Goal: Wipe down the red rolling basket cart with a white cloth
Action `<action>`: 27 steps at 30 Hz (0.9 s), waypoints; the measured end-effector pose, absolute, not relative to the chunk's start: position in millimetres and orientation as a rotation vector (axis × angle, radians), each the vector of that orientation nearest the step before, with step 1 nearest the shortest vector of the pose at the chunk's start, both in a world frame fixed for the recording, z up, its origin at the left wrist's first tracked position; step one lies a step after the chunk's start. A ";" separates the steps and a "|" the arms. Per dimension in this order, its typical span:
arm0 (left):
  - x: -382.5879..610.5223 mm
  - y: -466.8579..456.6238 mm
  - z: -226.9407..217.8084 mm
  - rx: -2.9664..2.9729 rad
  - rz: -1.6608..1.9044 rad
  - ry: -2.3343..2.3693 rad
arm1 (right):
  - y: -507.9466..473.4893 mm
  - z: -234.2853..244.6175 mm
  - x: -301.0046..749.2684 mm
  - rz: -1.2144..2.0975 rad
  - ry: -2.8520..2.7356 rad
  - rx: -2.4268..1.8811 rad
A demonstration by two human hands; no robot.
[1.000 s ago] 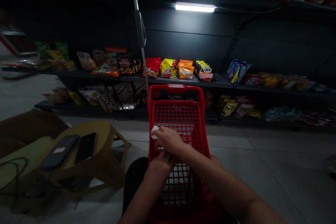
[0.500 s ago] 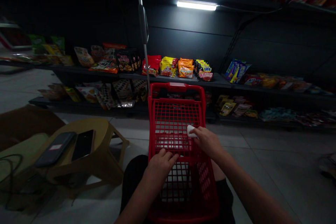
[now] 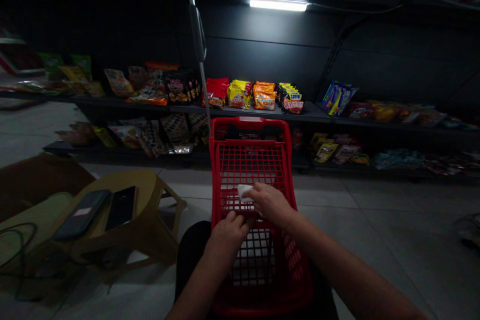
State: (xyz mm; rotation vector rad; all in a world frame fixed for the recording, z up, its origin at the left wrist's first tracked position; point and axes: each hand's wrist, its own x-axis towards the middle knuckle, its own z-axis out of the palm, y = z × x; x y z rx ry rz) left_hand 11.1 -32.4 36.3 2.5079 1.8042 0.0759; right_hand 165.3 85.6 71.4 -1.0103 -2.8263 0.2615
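In front of me stands a red plastic shopping basket (image 3: 288, 160) with mesh walls and a long metal pole rising at its left side. My left hand (image 3: 230, 232) is closed over the basket's middle crossbar, fingers curled onto it. My right hand (image 3: 270, 202) pinches a crumpled white tissue (image 3: 244, 192) over the mesh, just above and to the right of my left hand. Whether the tissue touches the mesh is hard to make out. The fingertips of my right hand are partly hidden.
A yellowish stool (image 3: 150, 192) on the left carries a dark grey case (image 3: 83, 214) and a black phone (image 3: 122, 206). Behind the basket run dark shelves (image 3: 315, 116) with snack packets (image 3: 240, 94), lit by a lamp (image 3: 278, 3). Cables (image 3: 22, 245) lie at far left.
My right hand has moved left across the basket mesh with the tissue, coming close to my left hand. My left hand stays on the crossbar. The view has shifted slightly.
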 end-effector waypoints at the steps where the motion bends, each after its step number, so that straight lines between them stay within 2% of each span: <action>1: 11.2 -32.8 36.7 2.507 0.074 1.797 | 89.1 72.2 184.2 0.265 -2.797 -1.100; 5: 11.5 -33.7 38.6 2.501 0.100 1.784 | 99.0 75.5 245.2 0.206 -2.725 -1.393; 8: 12.2 -33.4 39.2 2.509 0.110 1.784 | 95.8 75.3 247.9 0.170 -2.704 -1.434; 12: 11.9 -29.8 34.2 2.522 0.072 1.764 | 79.6 70.5 186.4 0.349 -2.815 -1.069; 15: 10.3 -26.7 29.9 2.512 0.000 1.760 | 69.9 67.5 133.5 0.378 -2.902 -0.763; 17: 9.4 -26.6 30.0 2.517 -0.002 1.770 | 68.4 67.4 119.0 0.378 -2.910 -0.706; 27: 10.7 -33.4 34.1 2.531 0.110 1.807 | 91.6 81.4 257.2 0.304 -2.839 -1.296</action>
